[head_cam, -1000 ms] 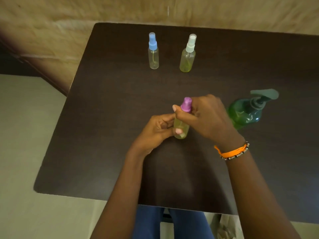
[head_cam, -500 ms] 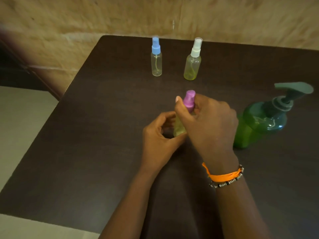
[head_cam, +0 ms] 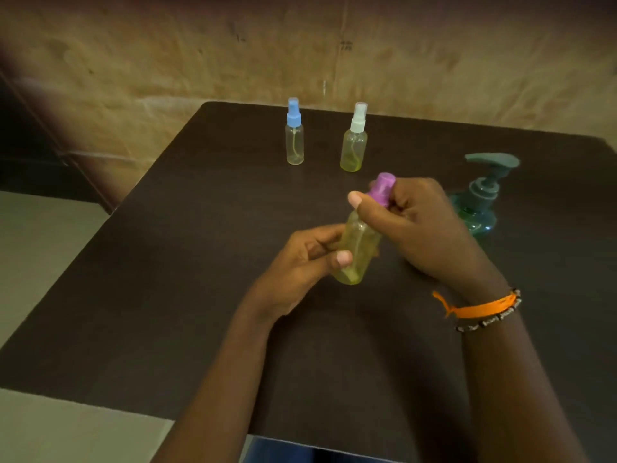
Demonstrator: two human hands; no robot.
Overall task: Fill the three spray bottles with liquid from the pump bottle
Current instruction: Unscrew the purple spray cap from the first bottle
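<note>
Hands over the dark worktop [head_cam: 167, 295]: my left hand [head_cam: 300, 262] curls round the body of the purple-capped spray bottle [head_cam: 359, 242], thumb on its front, tilted off the surface. My right hand [head_cam: 420, 225] pinches its purple cap [head_cam: 382, 190], wrist bent. Two other spray bottles [head_cam: 295, 132] [head_cam: 354, 138] stand beyond; the green pump bottle [head_cam: 480, 198] stands right.

Dim warm light, soft overall blur, dark vignetted corners, wide-angle bending at edges
</note>
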